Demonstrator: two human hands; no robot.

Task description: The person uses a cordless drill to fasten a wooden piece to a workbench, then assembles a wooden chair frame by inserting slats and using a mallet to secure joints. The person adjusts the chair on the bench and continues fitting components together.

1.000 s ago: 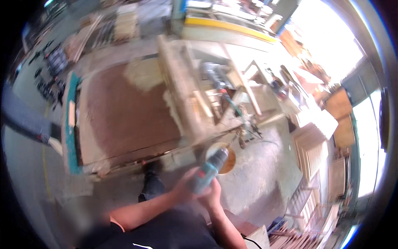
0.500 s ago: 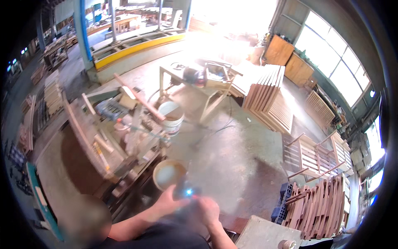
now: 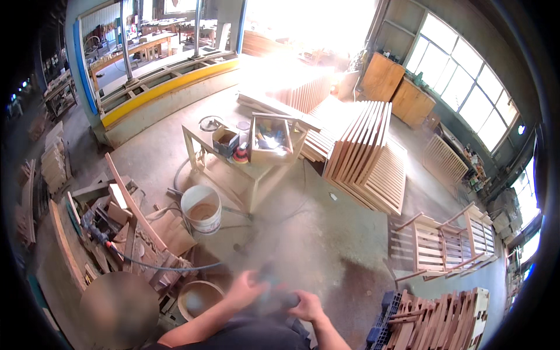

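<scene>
Low and near, both hands, left [image 3: 248, 290] and right [image 3: 307, 305], wrap a blurred grey tool [image 3: 279, 297] just right of a wooden bowl [image 3: 198, 297]; it looks rigid, hefty, best gripped around its body.

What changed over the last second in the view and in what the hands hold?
The view swung from the brown workbench top toward the open workshop floor, so the white plastic bucket now sits farther off. Both hands, left hand and right hand, stayed clasped on the blurred grey tool.
</scene>
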